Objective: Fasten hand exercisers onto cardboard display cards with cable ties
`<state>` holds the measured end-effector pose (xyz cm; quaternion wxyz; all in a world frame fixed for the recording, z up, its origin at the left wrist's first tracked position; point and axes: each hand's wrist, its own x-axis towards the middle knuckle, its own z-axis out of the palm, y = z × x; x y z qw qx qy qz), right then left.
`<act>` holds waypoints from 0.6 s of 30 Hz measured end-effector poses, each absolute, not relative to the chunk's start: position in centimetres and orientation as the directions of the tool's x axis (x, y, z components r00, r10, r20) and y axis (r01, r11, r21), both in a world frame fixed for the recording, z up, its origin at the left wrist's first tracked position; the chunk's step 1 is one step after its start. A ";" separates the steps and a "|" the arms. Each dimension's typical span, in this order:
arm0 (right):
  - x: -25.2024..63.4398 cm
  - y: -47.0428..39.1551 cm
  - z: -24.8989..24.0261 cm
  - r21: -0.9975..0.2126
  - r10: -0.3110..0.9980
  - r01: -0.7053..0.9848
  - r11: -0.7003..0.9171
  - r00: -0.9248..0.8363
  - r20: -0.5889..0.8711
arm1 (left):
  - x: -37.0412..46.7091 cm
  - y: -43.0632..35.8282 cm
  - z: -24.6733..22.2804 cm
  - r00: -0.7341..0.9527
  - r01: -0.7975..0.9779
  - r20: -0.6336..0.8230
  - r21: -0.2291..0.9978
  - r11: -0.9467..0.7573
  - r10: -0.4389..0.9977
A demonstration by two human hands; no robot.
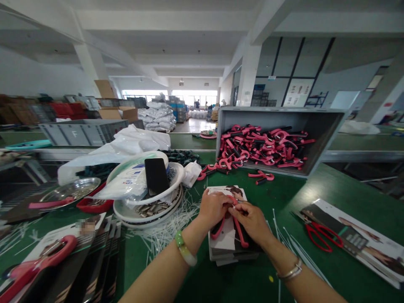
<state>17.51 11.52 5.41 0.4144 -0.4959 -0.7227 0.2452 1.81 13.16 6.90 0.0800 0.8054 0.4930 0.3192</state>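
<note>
A pink and black hand grip strengthener (240, 233) lies on a stack of printed cards (224, 248), its two handles spread toward me. My left hand (216, 207) closes its fingers on the upper end of the strengthener. From the other side, my right hand (252, 219) pinches a small white strip there, which looks like a cable tie (232, 206). Both sets of fingertips nearly meet and partly hide the strengthener's top. Loose white cable ties (170, 227) are scattered to the left, and longer ones (292, 248) lie right of my right hand.
A tipped grey bin (325, 139) holds many pink strengtheners (261, 145). Red scissors (323, 236) rest by printed cards (372, 246) at right. Bowls (142, 219) with metal parts and a phone (157, 176) stand left. More cards (85, 256) carry a strengthener (41, 261).
</note>
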 end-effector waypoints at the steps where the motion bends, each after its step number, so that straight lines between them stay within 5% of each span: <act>1: 17.5 11.5 5.4 -0.770 0.924 0.513 0.379 -0.162 0.347 | 1.8 13.2 6.9 0.315 0.746 0.436 0.435 -0.504 0.843; 18: 17.4 11.5 5.3 -0.794 0.929 0.484 0.368 -0.160 0.333 | 1.9 13.1 7.1 0.333 0.757 0.416 0.417 -0.503 0.846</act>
